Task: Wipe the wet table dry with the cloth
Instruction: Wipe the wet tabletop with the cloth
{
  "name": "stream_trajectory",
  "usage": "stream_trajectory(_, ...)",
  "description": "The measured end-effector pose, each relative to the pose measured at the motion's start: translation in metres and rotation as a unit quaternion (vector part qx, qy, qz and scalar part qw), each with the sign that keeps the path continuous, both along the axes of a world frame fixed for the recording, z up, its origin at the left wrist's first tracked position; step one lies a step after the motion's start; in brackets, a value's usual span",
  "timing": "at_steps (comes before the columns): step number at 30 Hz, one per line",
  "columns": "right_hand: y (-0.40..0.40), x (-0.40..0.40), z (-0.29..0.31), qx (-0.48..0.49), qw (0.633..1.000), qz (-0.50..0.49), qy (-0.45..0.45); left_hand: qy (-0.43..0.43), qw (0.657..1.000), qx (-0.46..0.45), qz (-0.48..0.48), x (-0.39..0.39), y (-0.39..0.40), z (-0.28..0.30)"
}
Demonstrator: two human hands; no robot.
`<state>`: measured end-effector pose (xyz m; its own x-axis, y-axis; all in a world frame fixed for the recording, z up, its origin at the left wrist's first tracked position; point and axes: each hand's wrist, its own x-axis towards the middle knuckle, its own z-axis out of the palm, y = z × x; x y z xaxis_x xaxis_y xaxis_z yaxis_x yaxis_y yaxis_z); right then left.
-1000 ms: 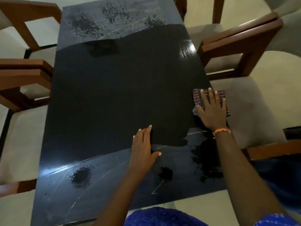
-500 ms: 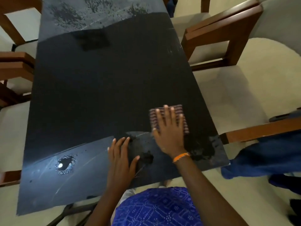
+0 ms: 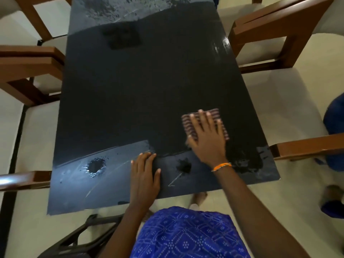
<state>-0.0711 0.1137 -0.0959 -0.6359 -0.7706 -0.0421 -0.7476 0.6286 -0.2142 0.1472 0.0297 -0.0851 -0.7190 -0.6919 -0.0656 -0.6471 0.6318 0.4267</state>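
A big dark worktop (image 3: pixel 141 94) fills the middle of the view, with its long side running away from the person. The right hand (image 3: pixel 206 138) lies flat and spread out on top of a folded cloth (image 3: pixel 188 125), pressing it down on the worktop near the right edge on the near side. The fingers are straight, not curled around the cloth. The cloth has thin stripes in red and dark colours. It looks like a small rectangle, and its long side points away from the person, tipped a little to the left. An orange band (image 3: pixel 221 166) sits on the right wrist. The left hand (image 3: pixel 144 174) rests flat and open on the worktop near the front edge, holding nothing. Just left of it there is a small puddle (image 3: pixel 95 166) with tiny drops around it. Between the two hands there is a dark wet spot (image 3: pixel 184 165). More wet smears (image 3: pixel 247 161) show near the right front corner. Far away, the other end of the worktop has many little drops (image 3: pixel 108 8). Brown wooden chairs (image 3: pixel 275 28) stand on both sides.
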Motion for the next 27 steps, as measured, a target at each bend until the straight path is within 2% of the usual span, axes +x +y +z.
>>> stream_trajectory(5, 0.006, -0.003, -0.001, 0.039, 0.995, -0.091, 0.019, 0.042, 0.999, 0.020, 0.003, 0.012, -0.006, -0.001)
stream_trajectory(8, -0.019, 0.028, 0.002, 0.045, 0.994, -0.093, 0.016, 0.057, 0.998, 0.024, 0.024, 0.032, -0.021, 0.004)
stream_trajectory(13, -0.088, 0.115, 0.006, 0.031, 0.999, -0.010, -0.006, 0.059, 0.991, 0.026, 0.115, 0.090, -0.063, 0.014)
stream_trajectory(19, -0.190, 0.241, 0.002, 0.023, 0.992, 0.117, -0.033, 0.095, 0.968, 0.029, 0.229, 0.185, -0.115, 0.016)
stream_trajectory(23, -0.247, 0.305, 0.000, 0.032, 0.981, 0.189, -0.041, 0.126, 0.943, 0.076, 0.300, 0.234, -0.131, 0.011)
stream_trajectory(27, -0.291, 0.306, 0.001, 0.035, 0.969, 0.240, -0.033, 0.152, 0.918, 0.167, 0.326, 0.262, -0.140, 0.009)
